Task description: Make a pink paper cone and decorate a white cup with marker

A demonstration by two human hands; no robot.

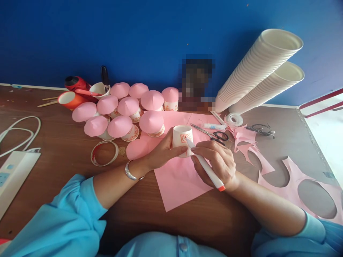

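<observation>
My left hand (166, 150) is wrapped round a white paper cup (182, 132), held bottom-up or upright, I cannot tell which. Red line drawing, with a squarish striped shape, shows on the cup's side. In my right hand (217, 160) is a white marker (206, 169) with an orange-red end, its tip at the drawing. Beneath both hands lies pink paper (171, 189). Left of them stand several decorated cups (131, 132) topped with pink paper cones (151, 122). A flat pink piece (137, 149) rests beside my left wrist.
Scissors (211, 135), a glue tube (214, 126), a tape roll (234, 120), glasses (261, 130) and pink offcuts (291, 185) lie to the right. Two tall cup stacks (252, 71) lean at the back. At left are a tape ring (104, 153) and a power strip (18, 175).
</observation>
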